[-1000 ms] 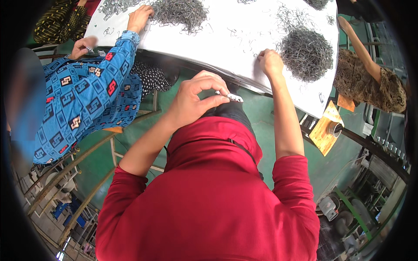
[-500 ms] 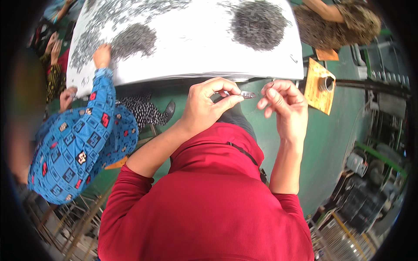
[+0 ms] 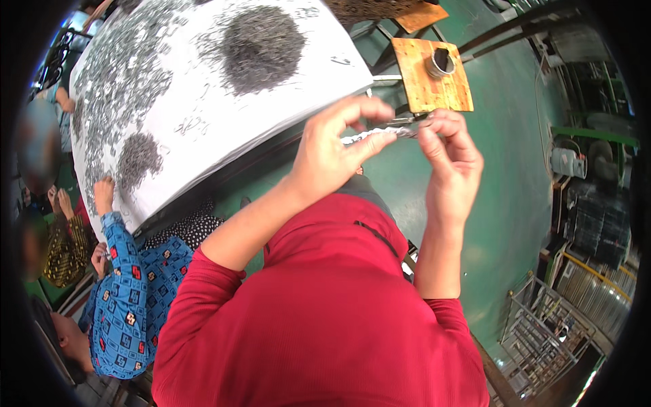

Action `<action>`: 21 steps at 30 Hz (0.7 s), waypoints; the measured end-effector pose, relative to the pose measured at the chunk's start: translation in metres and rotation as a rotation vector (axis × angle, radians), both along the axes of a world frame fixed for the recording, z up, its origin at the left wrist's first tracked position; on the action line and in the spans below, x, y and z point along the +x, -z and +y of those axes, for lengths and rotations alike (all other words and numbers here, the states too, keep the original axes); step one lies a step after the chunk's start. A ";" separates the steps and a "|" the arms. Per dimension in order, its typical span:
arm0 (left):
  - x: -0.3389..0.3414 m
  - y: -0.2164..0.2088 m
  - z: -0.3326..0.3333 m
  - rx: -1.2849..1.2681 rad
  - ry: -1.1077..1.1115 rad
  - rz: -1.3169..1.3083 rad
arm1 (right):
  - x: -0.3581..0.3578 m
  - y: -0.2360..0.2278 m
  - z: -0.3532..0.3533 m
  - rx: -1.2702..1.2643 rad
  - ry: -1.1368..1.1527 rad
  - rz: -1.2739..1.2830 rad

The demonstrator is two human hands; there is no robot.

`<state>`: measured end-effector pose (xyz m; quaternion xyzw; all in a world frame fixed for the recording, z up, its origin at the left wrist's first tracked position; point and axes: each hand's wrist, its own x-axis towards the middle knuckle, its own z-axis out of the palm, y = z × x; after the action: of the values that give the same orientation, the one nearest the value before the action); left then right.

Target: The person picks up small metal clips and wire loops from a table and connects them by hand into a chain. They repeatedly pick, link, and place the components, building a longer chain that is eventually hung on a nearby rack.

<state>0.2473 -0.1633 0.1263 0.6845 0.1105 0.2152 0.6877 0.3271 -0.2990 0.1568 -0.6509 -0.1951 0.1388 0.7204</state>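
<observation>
In front of my chest, my left hand [image 3: 336, 146] is partly closed around a narrow bunch of small shiny metal pieces [image 3: 400, 131], which sticks out past the thumb. Its index finger is raised a little off the bunch. Close by on the right, my right hand [image 3: 451, 152] has its thumb and fingertips pinched together at the end of a thin dark metal piece [image 3: 411, 120]. That piece lies just above the bunch, its far end near my left fingers. Blur hides the exact shape of these small parts.
A white-covered table [image 3: 271, 112] carries a dark heap of small pieces [image 3: 264, 49] and many scattered ones. A person in a blue patterned shirt [image 3: 132, 298] reaches onto it at left. At right stands a wooden stool [image 3: 451, 91] with a metal cup [image 3: 441, 63].
My view has swung right, so the table has shifted left and the stool shows more fully. My right hand's thin piece has come over against the bunch; my left index finger has lifted.
</observation>
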 end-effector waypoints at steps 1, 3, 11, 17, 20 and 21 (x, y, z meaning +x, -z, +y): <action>0.019 -0.001 -0.001 -0.034 0.030 0.010 | 0.019 -0.006 -0.011 0.005 0.010 -0.069; 0.054 -0.007 -0.002 -0.009 -0.043 -0.062 | 0.053 -0.021 -0.030 0.035 0.063 -0.110; 0.145 -0.004 -0.009 0.034 -0.086 -0.018 | 0.213 -0.104 -0.116 0.028 0.244 -0.357; 0.191 -0.009 -0.006 -0.005 -0.039 0.021 | 0.319 -0.160 -0.144 -0.089 0.540 -0.478; 0.228 -0.007 -0.002 -0.006 0.020 0.060 | 0.380 -0.178 -0.174 -0.168 0.554 -0.495; 0.244 -0.005 -0.003 -0.012 0.055 0.070 | 0.400 -0.179 -0.183 -0.160 0.520 -0.508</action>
<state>0.4909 -0.1663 0.1317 0.6903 0.1169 0.1712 0.6932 0.7275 -0.4819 0.3361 -0.7465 -0.1845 -0.2001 0.6072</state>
